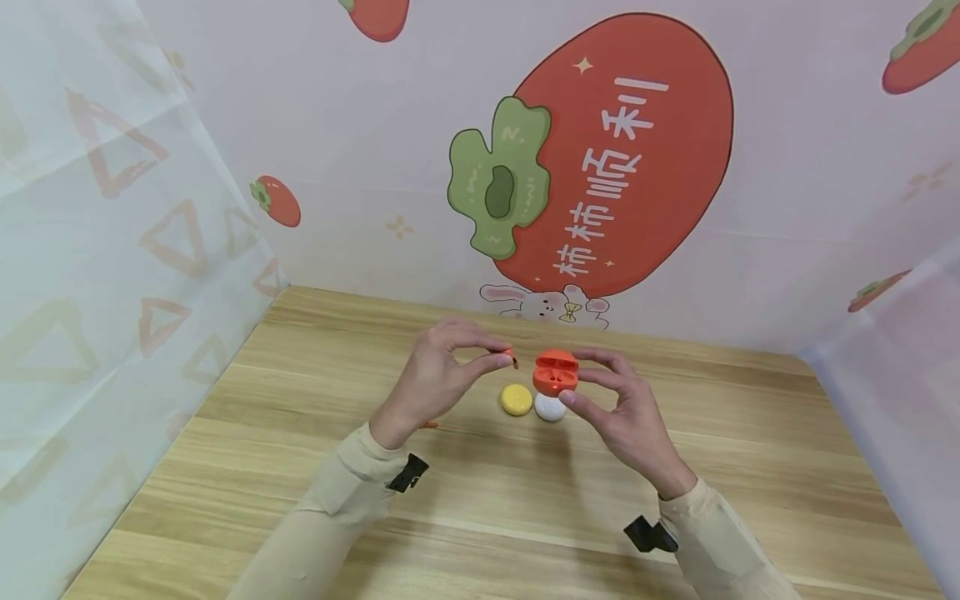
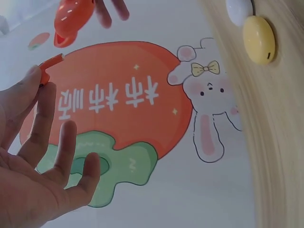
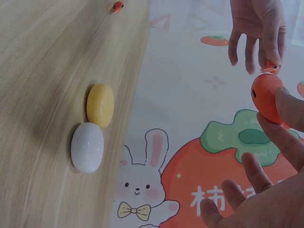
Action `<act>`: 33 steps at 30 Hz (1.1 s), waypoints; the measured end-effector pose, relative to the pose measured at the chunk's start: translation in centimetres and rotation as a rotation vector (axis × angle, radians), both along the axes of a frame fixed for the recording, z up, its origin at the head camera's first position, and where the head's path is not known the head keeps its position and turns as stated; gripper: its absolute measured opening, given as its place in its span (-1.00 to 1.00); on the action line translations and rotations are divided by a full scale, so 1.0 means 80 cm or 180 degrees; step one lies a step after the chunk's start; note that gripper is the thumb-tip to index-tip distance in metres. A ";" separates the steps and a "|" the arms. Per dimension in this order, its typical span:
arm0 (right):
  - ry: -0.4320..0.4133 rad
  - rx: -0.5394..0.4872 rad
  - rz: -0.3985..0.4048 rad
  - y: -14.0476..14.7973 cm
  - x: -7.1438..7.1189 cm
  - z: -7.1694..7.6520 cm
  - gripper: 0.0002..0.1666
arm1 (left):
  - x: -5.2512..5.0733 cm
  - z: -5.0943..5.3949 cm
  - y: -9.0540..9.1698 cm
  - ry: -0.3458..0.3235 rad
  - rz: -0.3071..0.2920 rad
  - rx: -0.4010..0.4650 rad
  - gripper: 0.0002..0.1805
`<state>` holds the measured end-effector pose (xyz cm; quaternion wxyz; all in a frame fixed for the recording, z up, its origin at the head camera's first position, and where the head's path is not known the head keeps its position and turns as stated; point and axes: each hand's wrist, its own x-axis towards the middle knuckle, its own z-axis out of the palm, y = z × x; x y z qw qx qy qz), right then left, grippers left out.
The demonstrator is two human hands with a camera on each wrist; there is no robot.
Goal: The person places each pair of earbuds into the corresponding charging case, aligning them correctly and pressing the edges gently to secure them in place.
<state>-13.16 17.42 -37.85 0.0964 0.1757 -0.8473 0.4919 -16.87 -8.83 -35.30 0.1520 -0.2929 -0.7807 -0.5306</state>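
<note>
My left hand pinches an orange earbud between thumb and forefinger; in the left wrist view the earbud's stem points out past the fingertips. Close by on the right, my right hand holds an orange earbud case with its lid up. The case's slots face the head camera, and its rounded back shows in the right wrist view. Earbud and case are a small gap apart, both above the table. A second orange earbud lies on the table, mostly behind the left wrist in the head view.
A yellow case and a white case lie side by side on the wooden table below the hands. The white one is partly covered by the raised orange case. Printed cloth walls stand behind and at both sides.
</note>
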 end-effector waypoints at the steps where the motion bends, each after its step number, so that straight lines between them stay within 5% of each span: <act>1: -0.0004 -0.0001 0.0000 0.000 0.000 0.000 -0.70 | 0.001 0.002 0.001 0.0002 -0.0011 0.0022 -0.81; 9: -0.0015 0.0040 0.0022 0.000 -0.001 0.001 -0.70 | 0.006 0.012 0.011 -0.0087 -0.0081 0.0114 -0.78; 33: -0.0010 0.0052 0.0155 -0.005 -0.003 0.008 -0.67 | 0.011 0.015 0.033 -0.0086 -0.0091 -0.0048 -0.77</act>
